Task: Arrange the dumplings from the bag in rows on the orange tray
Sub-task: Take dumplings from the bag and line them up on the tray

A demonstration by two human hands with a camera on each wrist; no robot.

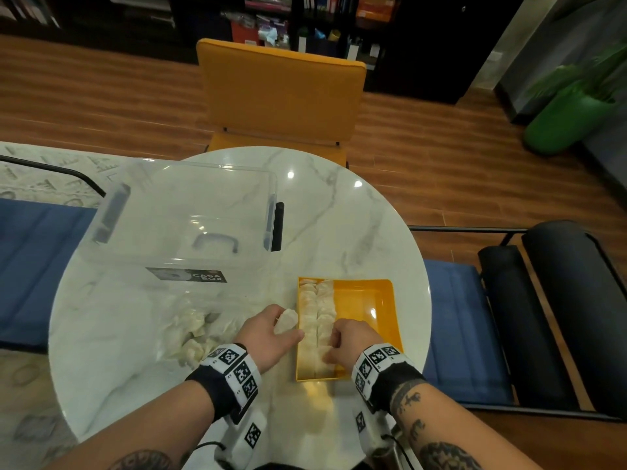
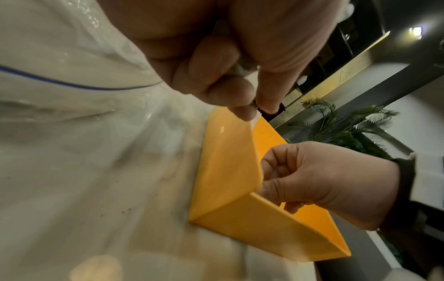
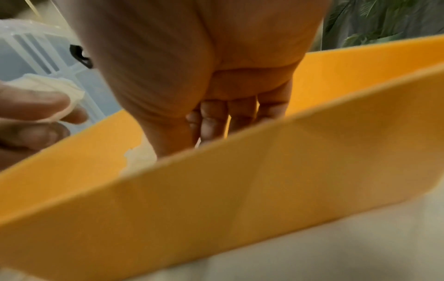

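The orange tray sits at the table's near right, with two rows of pale dumplings along its left side. Just left of the tray, my left hand grips one dumpling between thumb and fingers; the wrist view shows a white bit of the held dumpling in the left hand. My right hand is inside the tray, its fingers curled down and pinching a dumpling at the near end of the second row. The tray wall hides the fingertips. The clear bag of dumplings lies at the left.
A clear plastic storage box stands at the back left of the round marble table. An orange chair is behind the table. The tray's right half is bare.
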